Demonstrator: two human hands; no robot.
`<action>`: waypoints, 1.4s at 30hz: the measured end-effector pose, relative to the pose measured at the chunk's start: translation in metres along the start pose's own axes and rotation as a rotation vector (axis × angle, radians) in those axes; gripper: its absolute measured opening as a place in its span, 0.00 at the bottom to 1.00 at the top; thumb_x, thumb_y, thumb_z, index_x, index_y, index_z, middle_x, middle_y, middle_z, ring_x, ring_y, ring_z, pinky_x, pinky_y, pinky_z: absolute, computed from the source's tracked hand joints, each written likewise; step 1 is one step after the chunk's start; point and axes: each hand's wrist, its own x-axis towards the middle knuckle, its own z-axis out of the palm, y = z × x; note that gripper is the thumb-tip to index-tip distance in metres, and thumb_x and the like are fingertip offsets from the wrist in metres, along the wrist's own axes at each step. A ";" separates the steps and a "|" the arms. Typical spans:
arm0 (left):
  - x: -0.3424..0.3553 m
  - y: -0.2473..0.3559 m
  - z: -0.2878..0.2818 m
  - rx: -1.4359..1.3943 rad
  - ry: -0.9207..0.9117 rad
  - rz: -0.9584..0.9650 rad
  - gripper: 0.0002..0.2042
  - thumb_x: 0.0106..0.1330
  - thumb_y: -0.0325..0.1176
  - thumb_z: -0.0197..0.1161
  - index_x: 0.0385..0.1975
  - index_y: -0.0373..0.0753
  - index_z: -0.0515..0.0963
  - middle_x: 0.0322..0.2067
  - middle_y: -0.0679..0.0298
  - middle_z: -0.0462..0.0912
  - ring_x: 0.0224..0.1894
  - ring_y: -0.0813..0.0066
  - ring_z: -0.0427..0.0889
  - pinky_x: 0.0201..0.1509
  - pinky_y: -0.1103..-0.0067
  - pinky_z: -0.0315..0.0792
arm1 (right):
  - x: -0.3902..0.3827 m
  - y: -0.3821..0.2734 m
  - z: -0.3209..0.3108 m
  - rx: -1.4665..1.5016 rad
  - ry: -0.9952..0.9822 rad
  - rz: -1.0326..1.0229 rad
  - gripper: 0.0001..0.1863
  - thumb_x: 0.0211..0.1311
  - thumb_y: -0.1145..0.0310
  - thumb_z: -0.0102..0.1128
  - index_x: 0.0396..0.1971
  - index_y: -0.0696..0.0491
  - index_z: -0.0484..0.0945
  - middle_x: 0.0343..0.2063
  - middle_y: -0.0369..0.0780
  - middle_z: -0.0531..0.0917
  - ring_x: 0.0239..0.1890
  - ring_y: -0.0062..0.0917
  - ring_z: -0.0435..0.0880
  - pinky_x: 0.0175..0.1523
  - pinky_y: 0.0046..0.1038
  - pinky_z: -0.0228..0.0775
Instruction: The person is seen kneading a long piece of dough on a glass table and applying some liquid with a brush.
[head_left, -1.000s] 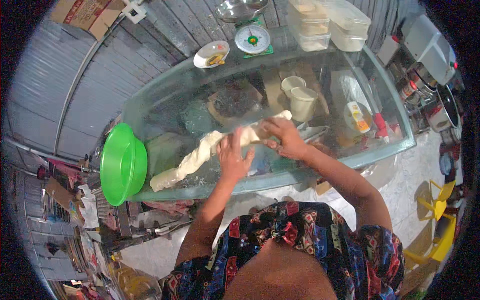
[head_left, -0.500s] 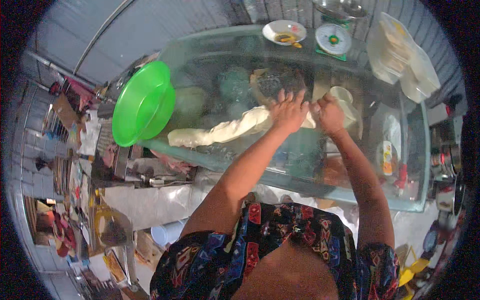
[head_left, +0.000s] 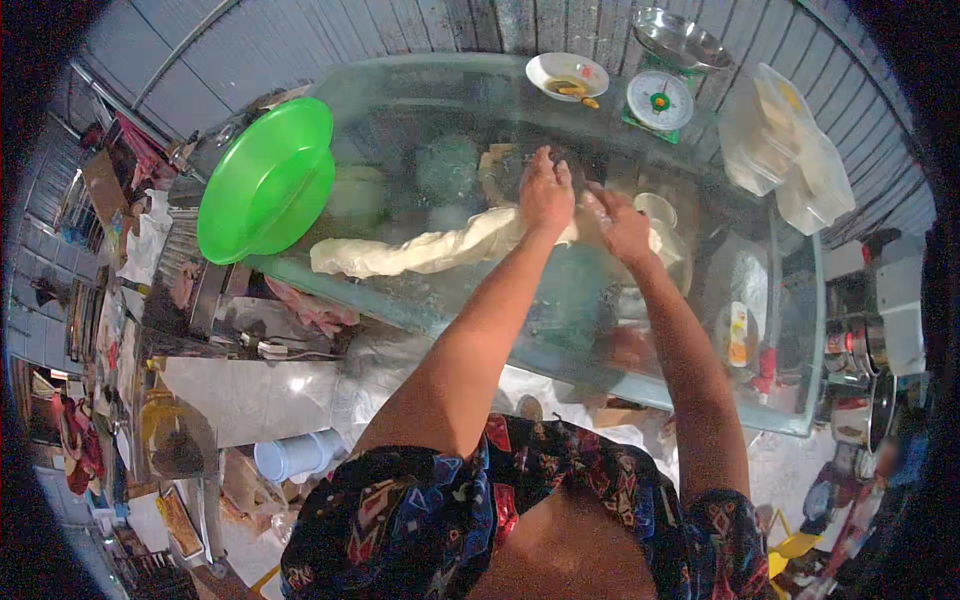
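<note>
A long, lumpy roll of pale dough [head_left: 420, 252] lies across the glass tabletop [head_left: 440, 310], its left end near the front edge. My left hand [head_left: 548, 198] is over the roll's right part, fingers stretched out and pointing away from me. Just to its right, my right hand [head_left: 622, 228] is at the right part of the dough, fingers extended and slanting toward the left hand. Neither hand grips the dough. Both hands partly hide the dough beneath them, and a little of it shows between and beyond them.
A large green basin [head_left: 268, 185] leans at the table's left end. Along the back stand a white bowl [head_left: 567, 66] holding something yellowish, a dial scale [head_left: 659, 100] with a metal pan, and clear plastic containers [head_left: 780, 140]. A round pale cup-like item [head_left: 658, 208] appears beyond my right hand.
My right hand has opened from a closed grip on the dough and shifted slightly. My left hand has turned more edge-on with its fingers closer together. The whole view has shifted a little.
</note>
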 end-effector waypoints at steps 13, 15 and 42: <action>-0.079 0.004 -0.056 0.608 -0.368 0.462 0.20 0.65 0.41 0.52 0.56 0.42 0.71 0.43 0.53 0.77 0.50 0.52 0.73 0.63 0.53 0.58 | -0.069 -0.018 -0.021 -0.313 0.076 -0.392 0.22 0.62 0.57 0.52 0.56 0.45 0.71 0.55 0.39 0.73 0.57 0.38 0.69 0.59 0.49 0.53; -0.103 0.011 -0.069 0.578 -0.124 0.650 0.21 0.65 0.42 0.54 0.53 0.37 0.71 0.43 0.53 0.73 0.50 0.52 0.70 0.61 0.53 0.56 | -0.065 -0.020 -0.024 -0.245 0.120 -0.454 0.20 0.61 0.56 0.53 0.53 0.45 0.73 0.48 0.41 0.75 0.51 0.38 0.71 0.56 0.47 0.56; 0.043 -0.058 -0.092 0.176 -0.660 0.090 0.33 0.66 0.63 0.43 0.65 0.47 0.64 0.70 0.53 0.54 0.72 0.54 0.50 0.73 0.61 0.46 | 0.037 -0.010 0.019 -0.346 0.057 0.118 0.29 0.63 0.41 0.45 0.57 0.42 0.74 0.56 0.41 0.74 0.60 0.41 0.71 0.67 0.52 0.50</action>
